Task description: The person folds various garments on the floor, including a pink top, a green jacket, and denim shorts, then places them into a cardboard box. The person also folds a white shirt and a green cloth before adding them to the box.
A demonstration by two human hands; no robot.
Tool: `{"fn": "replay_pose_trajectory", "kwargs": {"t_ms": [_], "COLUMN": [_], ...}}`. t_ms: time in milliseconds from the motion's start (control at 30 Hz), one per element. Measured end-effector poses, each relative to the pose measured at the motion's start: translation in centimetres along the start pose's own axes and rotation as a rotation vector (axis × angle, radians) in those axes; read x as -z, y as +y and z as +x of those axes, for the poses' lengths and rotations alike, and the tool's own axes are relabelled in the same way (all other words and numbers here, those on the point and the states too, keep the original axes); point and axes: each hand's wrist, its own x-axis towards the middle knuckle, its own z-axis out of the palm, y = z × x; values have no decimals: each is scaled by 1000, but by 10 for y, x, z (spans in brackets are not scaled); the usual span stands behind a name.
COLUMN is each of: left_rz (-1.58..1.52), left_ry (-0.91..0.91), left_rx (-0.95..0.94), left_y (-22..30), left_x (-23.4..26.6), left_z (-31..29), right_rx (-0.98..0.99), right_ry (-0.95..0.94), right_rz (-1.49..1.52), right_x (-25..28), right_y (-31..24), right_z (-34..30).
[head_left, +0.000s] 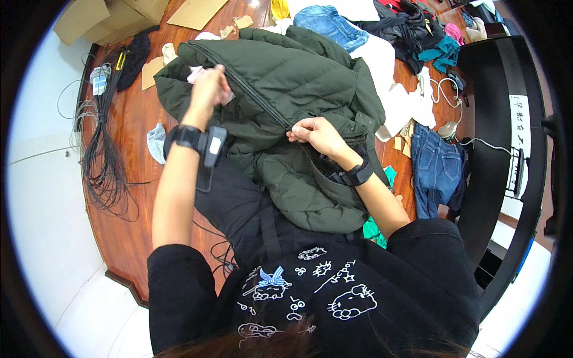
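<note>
A dark green quilted puffer jacket (pixel 286 77) lies spread over my lap and the floor in front of me. Its dark zipper (pixel 253 95) runs diagonally across it. My right hand (pixel 322 138) pinches the zipper's lower end between thumb and fingers. Over the upper left part of the jacket, my left hand (pixel 209 92) is curled closed and slightly blurred. A pale pink scrap (pixel 195 73) shows beside that hand; whether the fingers grip it I cannot tell. Dark bands circle both wrists, the left one carrying a small grey device (pixel 215 146).
Black cables (pixel 107 149) lie coiled on the wooden floor at left, below a cardboard box (pixel 113 21). Blue jeans (pixel 439 164) lie at right beside a black cabinet (pixel 495 89). Farther off are a denim garment (pixel 331 27) and heaped dark clothes (pixel 412 30).
</note>
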Motion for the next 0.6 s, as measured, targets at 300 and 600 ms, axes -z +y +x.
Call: {"fn": "replay_pose_trajectory", "kwargs": {"t_ms": [300, 600], "left_rz": [290, 397], "left_ry": [-300, -13], "left_rx": [206, -349], "left_y": [-70, -46], "left_x": [-82, -80], "left_z": [-76, -55], "right_rx": [86, 75], "right_ry": [111, 125], "right_rz": [-263, -248], "right_x": [-21, -23], "right_y": [-24, -57], "right_z": [-7, -17]}}
